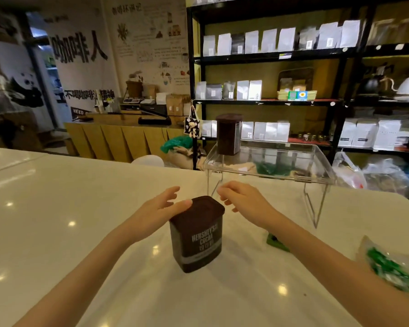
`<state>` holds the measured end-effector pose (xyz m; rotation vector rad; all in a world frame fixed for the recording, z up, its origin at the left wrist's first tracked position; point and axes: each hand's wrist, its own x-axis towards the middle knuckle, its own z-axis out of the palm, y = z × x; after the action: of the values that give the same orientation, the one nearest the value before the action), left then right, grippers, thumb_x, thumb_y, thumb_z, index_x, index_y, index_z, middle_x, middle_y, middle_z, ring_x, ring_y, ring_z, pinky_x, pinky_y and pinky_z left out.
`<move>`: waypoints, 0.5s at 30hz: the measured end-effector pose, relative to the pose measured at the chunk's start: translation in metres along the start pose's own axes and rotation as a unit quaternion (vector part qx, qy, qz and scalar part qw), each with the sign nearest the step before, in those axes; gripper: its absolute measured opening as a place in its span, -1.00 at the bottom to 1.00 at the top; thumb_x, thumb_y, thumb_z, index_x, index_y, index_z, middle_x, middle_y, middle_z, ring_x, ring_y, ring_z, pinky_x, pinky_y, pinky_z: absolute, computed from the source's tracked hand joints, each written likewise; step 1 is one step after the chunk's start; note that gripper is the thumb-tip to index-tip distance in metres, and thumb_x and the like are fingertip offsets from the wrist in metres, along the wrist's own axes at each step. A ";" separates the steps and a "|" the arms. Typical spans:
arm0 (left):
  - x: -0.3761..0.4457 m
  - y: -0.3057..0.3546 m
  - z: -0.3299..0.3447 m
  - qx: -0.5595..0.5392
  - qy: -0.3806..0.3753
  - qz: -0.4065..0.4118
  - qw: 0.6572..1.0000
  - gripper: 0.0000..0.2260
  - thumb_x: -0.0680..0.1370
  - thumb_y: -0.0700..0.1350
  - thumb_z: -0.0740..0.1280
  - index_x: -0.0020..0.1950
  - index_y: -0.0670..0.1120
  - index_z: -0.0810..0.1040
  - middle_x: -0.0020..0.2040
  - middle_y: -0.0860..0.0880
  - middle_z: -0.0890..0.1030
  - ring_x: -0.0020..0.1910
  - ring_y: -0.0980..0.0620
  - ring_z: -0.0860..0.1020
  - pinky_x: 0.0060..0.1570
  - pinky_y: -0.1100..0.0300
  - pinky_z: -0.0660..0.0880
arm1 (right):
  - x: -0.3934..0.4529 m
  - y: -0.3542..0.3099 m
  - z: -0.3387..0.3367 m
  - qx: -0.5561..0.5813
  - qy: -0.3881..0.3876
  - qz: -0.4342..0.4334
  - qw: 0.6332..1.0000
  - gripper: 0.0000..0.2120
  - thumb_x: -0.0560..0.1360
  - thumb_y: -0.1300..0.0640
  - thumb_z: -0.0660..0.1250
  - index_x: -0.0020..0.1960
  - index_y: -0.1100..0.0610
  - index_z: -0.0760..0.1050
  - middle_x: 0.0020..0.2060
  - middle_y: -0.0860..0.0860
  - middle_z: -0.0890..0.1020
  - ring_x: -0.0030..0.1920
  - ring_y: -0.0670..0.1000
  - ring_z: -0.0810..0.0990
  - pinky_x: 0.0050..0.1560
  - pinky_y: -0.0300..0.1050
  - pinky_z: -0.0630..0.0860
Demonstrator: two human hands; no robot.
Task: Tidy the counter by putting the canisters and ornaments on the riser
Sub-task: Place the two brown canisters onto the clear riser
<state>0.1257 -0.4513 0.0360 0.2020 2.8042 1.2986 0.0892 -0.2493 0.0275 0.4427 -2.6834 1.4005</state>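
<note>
Brown cocoa canister (197,234) stands upright on a glossy white bench (57,232), flanked by a person's two bare hands. Left hand (157,208) is spread open with its thumb resting on the lid's near-left edge; right hand (243,200) hovers just beside the lid, fingers (224,192) loosely curled and gripping nothing. Behind them, a clear acrylic riser (269,165) carries a second brown canister (229,134) at its left end. Green ornament (276,243) lies under the right forearm; a bagged green item (390,267) rests further right.
</note>
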 end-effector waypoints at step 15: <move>-0.030 -0.043 0.029 -0.189 0.005 0.035 0.981 -0.56 0.19 0.03 0.52 0.00 0.28 0.48 0.01 0.19 0.62 0.00 0.21 0.57 -0.14 0.36 0.48 | -0.023 0.020 0.040 0.175 -0.027 0.121 0.977 -0.55 0.52 -0.15 0.09 0.25 0.11 0.43 0.01 0.03 0.57 -0.04 0.02 0.58 -0.18 -0.16 0.55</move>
<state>0.1535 -0.4611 -0.0159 0.2768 2.5110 1.8163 0.1077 -0.2663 -0.0162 0.1790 -2.6033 1.9706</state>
